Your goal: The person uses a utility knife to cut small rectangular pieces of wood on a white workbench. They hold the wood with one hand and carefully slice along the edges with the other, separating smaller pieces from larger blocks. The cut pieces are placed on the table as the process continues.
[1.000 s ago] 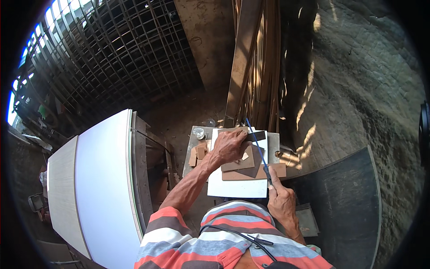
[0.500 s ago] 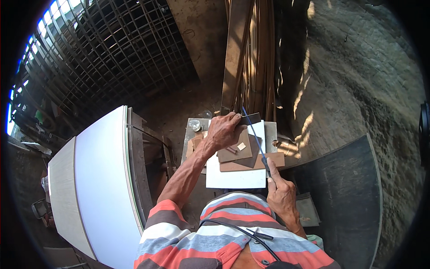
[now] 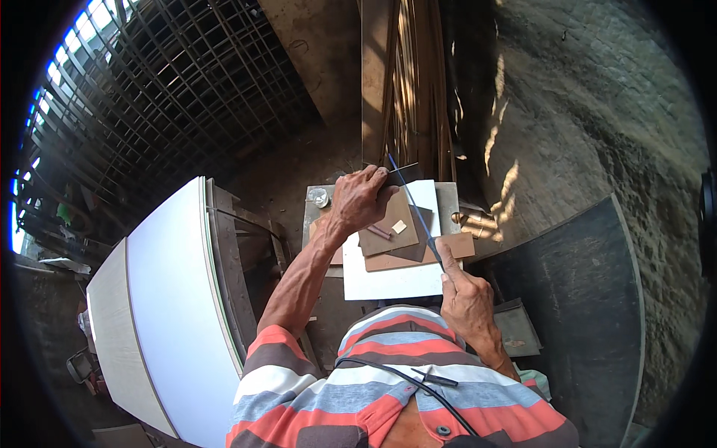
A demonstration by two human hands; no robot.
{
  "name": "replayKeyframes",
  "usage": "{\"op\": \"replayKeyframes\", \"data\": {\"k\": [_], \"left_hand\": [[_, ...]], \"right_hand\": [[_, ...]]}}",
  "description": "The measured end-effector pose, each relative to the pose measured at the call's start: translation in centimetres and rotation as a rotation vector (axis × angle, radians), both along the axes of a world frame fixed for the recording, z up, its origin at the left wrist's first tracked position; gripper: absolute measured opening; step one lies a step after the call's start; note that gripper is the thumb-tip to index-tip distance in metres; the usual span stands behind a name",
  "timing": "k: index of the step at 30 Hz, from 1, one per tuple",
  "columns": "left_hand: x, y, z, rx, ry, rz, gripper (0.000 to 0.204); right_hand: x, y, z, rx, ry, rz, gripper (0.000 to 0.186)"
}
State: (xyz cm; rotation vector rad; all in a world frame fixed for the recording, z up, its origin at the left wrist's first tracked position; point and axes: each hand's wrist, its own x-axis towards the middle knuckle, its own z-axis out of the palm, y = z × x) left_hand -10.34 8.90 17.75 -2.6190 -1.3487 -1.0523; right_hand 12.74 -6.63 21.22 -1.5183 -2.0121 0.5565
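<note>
My right hand (image 3: 469, 305) is closed round the dark handle of a saw with a long, narrow blue blade (image 3: 420, 209), its index finger stretched along the handle. The blade slants up and left, its tip crossing the edge of a thin dark board (image 3: 405, 174). My left hand (image 3: 361, 198) pinches that board near its left end, above the work surface; part of it is hidden by the fingers. Below lie stacked brown boards (image 3: 399, 237) on a white sheet (image 3: 381, 286). A small pale block (image 3: 399, 226) and a reddish-brown stick (image 3: 379, 232) rest on the top board.
A clear jar (image 3: 319, 197) stands at the table's far left corner. A large white panel (image 3: 168, 299) leans at left, a dark curved sheet (image 3: 571, 306) at right. Tall wooden planks (image 3: 379, 82) stand behind the table. A metal grille (image 3: 187, 75) is at far left, a rough wall (image 3: 597, 112) at right.
The thin dark board has tilted, now showing a pale edge across the blade. The blade has shifted slightly over it. The whole view has moved a little.
</note>
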Motion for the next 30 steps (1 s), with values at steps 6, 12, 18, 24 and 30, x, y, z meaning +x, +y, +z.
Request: {"op": "replayKeyframes", "data": {"k": [6, 12, 18, 24, 30], "left_hand": [[-0.3, -0.1, 0.3, -0.044, 0.085, 0.041, 0.025], [0.0, 1.1, 0.2, 0.021, 0.024, 0.007, 0.026], [-0.4, 0.2, -0.2, -0.008, 0.038, 0.007, 0.026], [-1.3, -0.1, -0.4, -0.134, 0.090, 0.083, 0.026], [-1.1, 0.4, -0.3, -0.120, 0.003, 0.028, 0.025]], "right_hand": [[-0.9, 1.7, 0.2, 0.016, -0.037, -0.026, 0.060], [-1.6, 3.2, 0.0, -0.034, -0.070, -0.052, 0.063], [-1.3, 2.5, 0.2, -0.093, -0.091, -0.022, 0.065], [-0.7, 0.9, -0.7, -0.065, 0.021, 0.001, 0.063], [-0.9, 1.0, -1.6, 0.031, 0.066, -0.006, 0.061]]}}
